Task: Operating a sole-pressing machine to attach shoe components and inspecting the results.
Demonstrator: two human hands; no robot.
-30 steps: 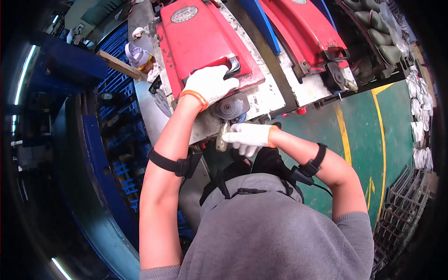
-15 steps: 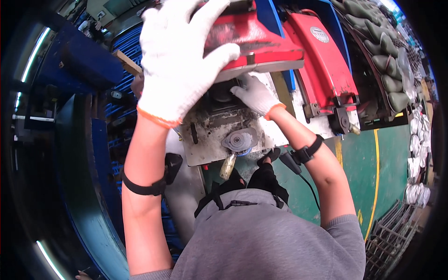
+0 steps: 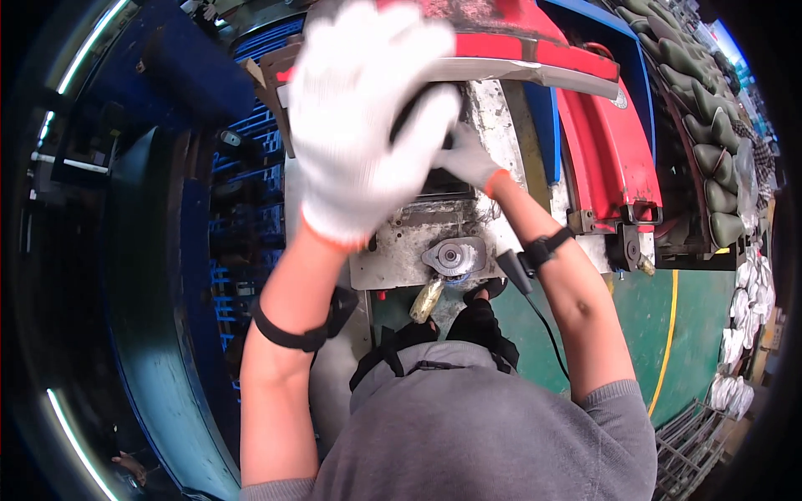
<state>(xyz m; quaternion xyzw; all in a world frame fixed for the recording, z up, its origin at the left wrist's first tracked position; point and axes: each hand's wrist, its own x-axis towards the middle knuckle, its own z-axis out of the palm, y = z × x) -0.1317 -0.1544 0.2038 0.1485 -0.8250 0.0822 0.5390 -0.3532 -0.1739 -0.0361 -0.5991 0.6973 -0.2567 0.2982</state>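
Observation:
A red hinged cover (image 3: 535, 48) with a pale metal front edge stands raised over a worn metal machine bed (image 3: 393, 263). My left hand (image 3: 359, 138), in a white knit glove with an orange cuff, is in front of the cover's left part. It is motion-blurred, its thumb apart from the fingers; whether it touches the cover is unclear. Below the cover, my right hand (image 3: 473, 160), gloved the same way, reaches over the dark recess in the bed. Its fingertips are partly hidden behind my left thumb. Nearer to me are a round grey hub (image 3: 451, 257) and a yellowish wrapped handle (image 3: 427, 301).
A second red machine cover (image 3: 610, 154) lies to the right, beside a blue frame (image 3: 544, 134). Olive-green, boot-like shapes (image 3: 714, 159) fill a rack at far right. Blue machinery (image 3: 167, 75) stands to the left. A wire rack (image 3: 689, 442) is on the lower right.
The red cover has risen and looks larger. My left hand has moved slightly right with it and is blurred. My right hand stays over the recess. The whole view has shifted a little.

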